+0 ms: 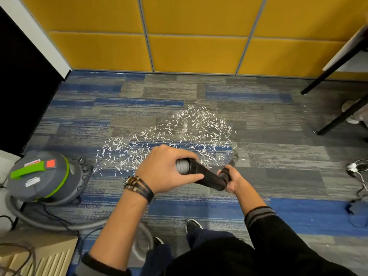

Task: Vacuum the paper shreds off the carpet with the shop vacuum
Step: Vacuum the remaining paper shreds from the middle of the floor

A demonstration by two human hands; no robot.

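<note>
The carpet is bounded at the far side by a yellow panelled wall; on the left a dark panel closes it in; on the right the black table legs slant down onto the floor, with white cables lying nearer on that side. Between these edges the middle of the floor lies open, and the paper shreds are strewn there in a broad band, reaching from just right of the shop vacuum across to the centre and on toward the table legs; a few stray pieces lie close to the legs themselves. The vacuum, grey with a green handle, stands at the left edge on the carpet; its grey hose curves along the floor toward the person's shoes.

Both hands hold a black nozzle tube above the near edge of the shreds. The left hand, bracelets at its wrist, wraps over the ribbed grey cuff at one end, fingers curled across the top, thumb laid along the black tube; the right hand closes tightly round the tube's other end, fingers folded about it. The tube lies slanted between them, clear of the carpet.
</note>
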